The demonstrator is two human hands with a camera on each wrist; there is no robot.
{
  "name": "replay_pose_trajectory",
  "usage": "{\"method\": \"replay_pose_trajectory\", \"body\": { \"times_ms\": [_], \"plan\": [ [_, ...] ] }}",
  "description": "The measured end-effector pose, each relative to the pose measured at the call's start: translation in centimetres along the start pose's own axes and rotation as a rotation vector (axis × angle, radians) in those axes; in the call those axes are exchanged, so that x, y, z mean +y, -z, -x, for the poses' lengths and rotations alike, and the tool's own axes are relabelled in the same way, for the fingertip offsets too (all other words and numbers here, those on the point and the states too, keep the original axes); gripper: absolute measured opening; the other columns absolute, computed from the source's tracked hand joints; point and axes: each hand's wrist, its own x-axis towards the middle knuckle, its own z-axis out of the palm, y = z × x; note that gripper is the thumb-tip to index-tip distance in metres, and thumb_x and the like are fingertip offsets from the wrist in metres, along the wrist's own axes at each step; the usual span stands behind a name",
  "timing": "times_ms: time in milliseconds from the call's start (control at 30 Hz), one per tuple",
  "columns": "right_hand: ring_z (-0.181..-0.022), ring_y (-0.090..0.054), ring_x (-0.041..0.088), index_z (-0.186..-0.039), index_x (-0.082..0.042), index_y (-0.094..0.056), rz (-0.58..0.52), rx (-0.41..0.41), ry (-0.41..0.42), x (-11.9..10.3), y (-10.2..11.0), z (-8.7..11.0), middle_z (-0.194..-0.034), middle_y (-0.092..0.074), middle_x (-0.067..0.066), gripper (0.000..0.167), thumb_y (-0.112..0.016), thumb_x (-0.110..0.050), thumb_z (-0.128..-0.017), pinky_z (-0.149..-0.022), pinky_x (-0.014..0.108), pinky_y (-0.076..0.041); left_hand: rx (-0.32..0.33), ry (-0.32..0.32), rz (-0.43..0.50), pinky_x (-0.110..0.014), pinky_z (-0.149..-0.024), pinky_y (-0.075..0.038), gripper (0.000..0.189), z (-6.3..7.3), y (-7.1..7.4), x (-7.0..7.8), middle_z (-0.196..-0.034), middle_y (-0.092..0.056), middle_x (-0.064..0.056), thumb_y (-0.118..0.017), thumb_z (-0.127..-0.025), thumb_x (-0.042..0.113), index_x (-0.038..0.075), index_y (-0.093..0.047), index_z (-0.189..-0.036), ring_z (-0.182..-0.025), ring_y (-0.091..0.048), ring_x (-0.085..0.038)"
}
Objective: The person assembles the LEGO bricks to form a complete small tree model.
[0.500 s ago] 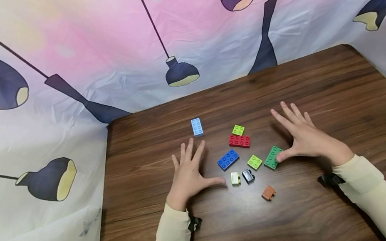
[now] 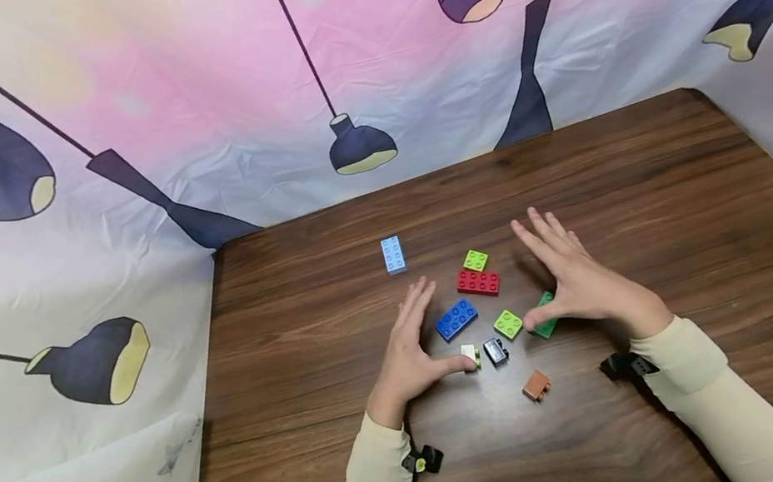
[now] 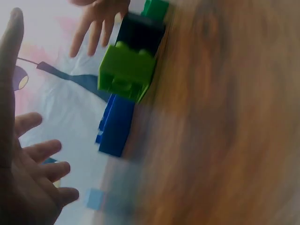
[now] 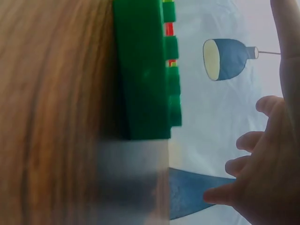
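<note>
My left hand (image 2: 409,362) hovers over the table's near-left side with fingers spread, its thumb overlapping a pale lime brick (image 2: 468,351) lying on its side. My right hand (image 2: 585,283), also spread, has its thumb over the green brick (image 2: 545,330), which is partly covered in the head view. Neither palm holds anything. Between the hands lie a blue brick (image 2: 456,320), a small lime brick (image 2: 508,324) and a black brick (image 2: 495,352). Behind them, a red brick (image 2: 478,283) touches another lime brick (image 2: 476,260). The left wrist view shows the tipped lime brick (image 3: 124,70) close up.
Farther back on the wooden table (image 2: 649,174) lies a light blue brick (image 2: 393,254). Toward the front, an orange-brown brick (image 2: 536,386) rests on its side. A printed cloth (image 2: 218,90) with lamp pictures hangs behind the table and along its left side.
Both hands have moved inward, the left one to the right and the right one to the left, narrowing the gap around the bricks. The bricks appear to stay in place.
</note>
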Motion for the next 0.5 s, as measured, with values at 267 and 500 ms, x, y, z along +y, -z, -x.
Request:
{"method": "replay_pose_trajectory", "body": {
  "times_ms": [267, 500],
  "plan": [
    [-0.159, 0.006, 0.049, -0.171, -0.019, -0.005, -0.076, 0.003, 0.074, -1.3, -0.2, -1.0, -0.176, 0.010, 0.013, 0.141, -0.093, -0.060, -0.069, -0.117, 0.079, -0.011, 0.158, -0.080, 0.288, -0.043, -0.123, -0.034, 0.097, 0.3, -2.1, -0.3, -0.147, -0.051, -0.035, -0.077, -0.086, 0.066, -0.011, -0.055, -0.141, -0.146, -0.044, -0.042],
    [-0.156, -0.024, 0.043, -0.170, -0.013, -0.017, -0.099, 0.007, 0.129, -3.2, -0.9, -0.9, -0.174, -0.016, 0.016, 0.132, -0.098, -0.044, -0.071, -0.115, 0.070, -0.034, 0.311, -0.113, 0.396, -0.043, -0.104, -0.053, 0.067, 0.9, -3.1, -0.4, -0.123, -0.064, -0.033, -0.083, -0.091, 0.045, -0.012, -0.065, -0.123, -0.115, -0.064, -0.043]
  ]
}}
